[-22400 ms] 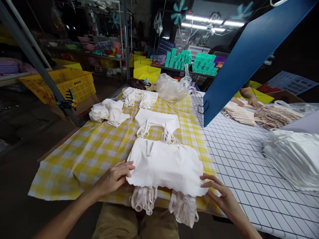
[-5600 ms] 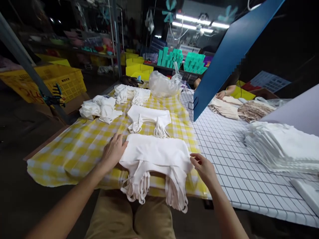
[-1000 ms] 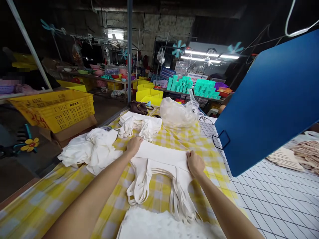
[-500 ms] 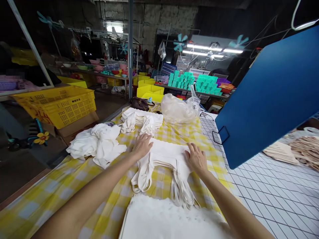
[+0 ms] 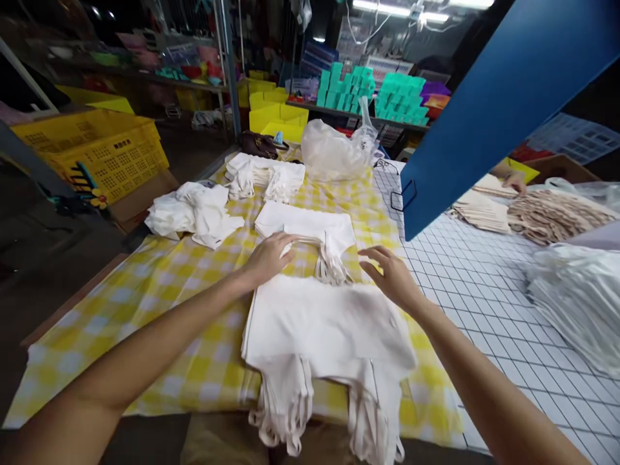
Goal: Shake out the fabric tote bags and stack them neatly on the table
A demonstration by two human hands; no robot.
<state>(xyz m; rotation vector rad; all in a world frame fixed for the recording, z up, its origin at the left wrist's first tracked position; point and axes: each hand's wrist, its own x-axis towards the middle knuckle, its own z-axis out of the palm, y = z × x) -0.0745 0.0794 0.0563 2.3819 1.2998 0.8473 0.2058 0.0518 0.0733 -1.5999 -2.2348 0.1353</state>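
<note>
On yellow-and-white checked cloth (image 5: 184, 271): middle stack of white fabric garments (image 5: 310, 219). Left hand (image 5: 268, 258) half-curled at its near edge, hold unclear; right hand (image 5: 390, 274) loosely curled, thumb apart, empty, alongside. Risk: fingers may snag thin white straps (image 5: 330, 261), skewing layers.

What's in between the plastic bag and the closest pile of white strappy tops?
Another stack of white strappy tops lies between the plastic bag and the closest pile, on the yellow checked cloth. The head view shows it.

Glaring tubes (image 5: 382, 8) amid gloom
</note>
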